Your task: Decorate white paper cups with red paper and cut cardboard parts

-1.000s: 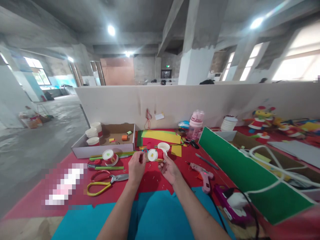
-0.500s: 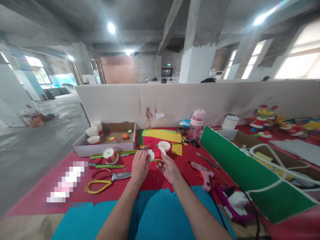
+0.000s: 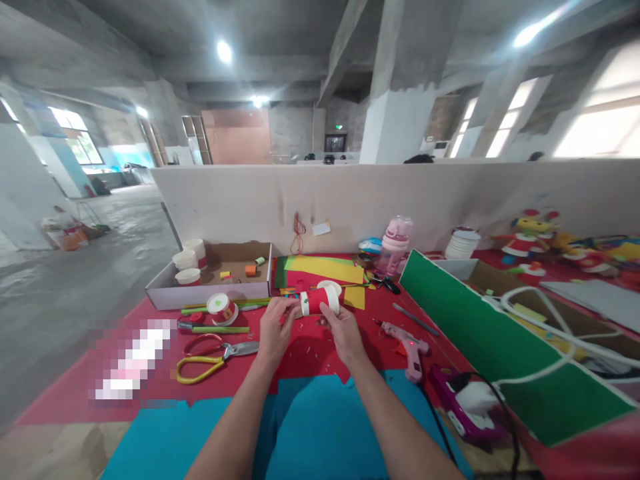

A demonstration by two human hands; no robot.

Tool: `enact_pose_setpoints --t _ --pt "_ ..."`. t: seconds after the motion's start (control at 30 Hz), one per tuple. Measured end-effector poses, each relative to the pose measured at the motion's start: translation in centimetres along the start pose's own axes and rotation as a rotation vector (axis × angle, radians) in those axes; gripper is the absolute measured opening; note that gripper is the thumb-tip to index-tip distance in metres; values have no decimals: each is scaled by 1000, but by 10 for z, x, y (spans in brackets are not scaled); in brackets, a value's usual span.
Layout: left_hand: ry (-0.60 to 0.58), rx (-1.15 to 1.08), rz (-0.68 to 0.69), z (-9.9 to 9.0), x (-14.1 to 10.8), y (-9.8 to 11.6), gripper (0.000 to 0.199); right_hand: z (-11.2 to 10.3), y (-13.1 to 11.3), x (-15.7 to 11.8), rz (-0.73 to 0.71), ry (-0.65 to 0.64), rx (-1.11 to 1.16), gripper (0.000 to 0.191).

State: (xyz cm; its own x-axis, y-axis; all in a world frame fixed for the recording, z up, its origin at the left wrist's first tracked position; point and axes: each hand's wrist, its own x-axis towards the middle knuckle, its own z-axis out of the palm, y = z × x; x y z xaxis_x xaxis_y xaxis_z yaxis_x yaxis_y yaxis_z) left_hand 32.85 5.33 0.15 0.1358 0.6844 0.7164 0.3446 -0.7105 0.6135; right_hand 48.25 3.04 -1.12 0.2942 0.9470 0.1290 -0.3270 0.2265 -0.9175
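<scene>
– At the left end of the paper cup [image 3: 319,301], what is the state of the grip?
– My left hand [image 3: 273,331] sits just beside that end, fingers bunched. I cannot tell whether they pinch anything.

– And at the right end?
– My right hand [image 3: 345,332] pinches the cup near its rim, thumb on the side. The cup is held sideways above the red table [image 3: 303,363].

– What has changed?
– One second ago, the round end faced me. The cup is now turned side-on, with the red band in view. I judge that its side can now be inspected.

– List the surroundings, left to right.
– Box [image 3: 213,299]; scissors [image 3: 229,351], blades near my left wrist; spare cup [image 3: 327,285], close behind the held one; glue gun [image 3: 407,341]; green board [image 3: 490,350].

– Obstructions?
– The spare cup limits space behind; the blades, I judge, limit my left wrist.
</scene>
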Motion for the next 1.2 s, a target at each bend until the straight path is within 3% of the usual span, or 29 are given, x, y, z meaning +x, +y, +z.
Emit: enact_pose_setpoints --t 0.23,0.43,0.6,0.7,0.77,0.83,0.9,0.97,1.1,1.2 --pt "26 -283 -337 12 -2 -3 19 -1 0 -5 -232 -107 -393 35" --pt "20 -416 -440 8 0 -4 20 -2 4 -4 -145 -223 -447 43" --pt "-18 -652 -508 6 0 -6 28 -4 6 0 -545 -276 -696 36" --pt "-59 -664 -504 2 1 -10 26 -5 8 0 -564 -357 -719 36" --pt "-88 -626 -454 -1 2 -12 24 -6 8 0 -440 -361 -606 37" --pt "-134 -554 -375 -3 2 -12 22 -7 7 1 -276 -302 -478 42" --pt "-154 -493 -319 -2 2 -11 20 -8 5 1 -207 -233 -422 45" --pt "-137 -472 -316 0 2 -11 19 -9 3 2 -301 -212 -462 40" --pt "-112 -400 -315 1 1 -12 35 -6 0 0 -623 -264 -678 26" --pt "-125 -384 -277 -1 2 -14 27 -5 1 -1 -701 -265 -769 25"
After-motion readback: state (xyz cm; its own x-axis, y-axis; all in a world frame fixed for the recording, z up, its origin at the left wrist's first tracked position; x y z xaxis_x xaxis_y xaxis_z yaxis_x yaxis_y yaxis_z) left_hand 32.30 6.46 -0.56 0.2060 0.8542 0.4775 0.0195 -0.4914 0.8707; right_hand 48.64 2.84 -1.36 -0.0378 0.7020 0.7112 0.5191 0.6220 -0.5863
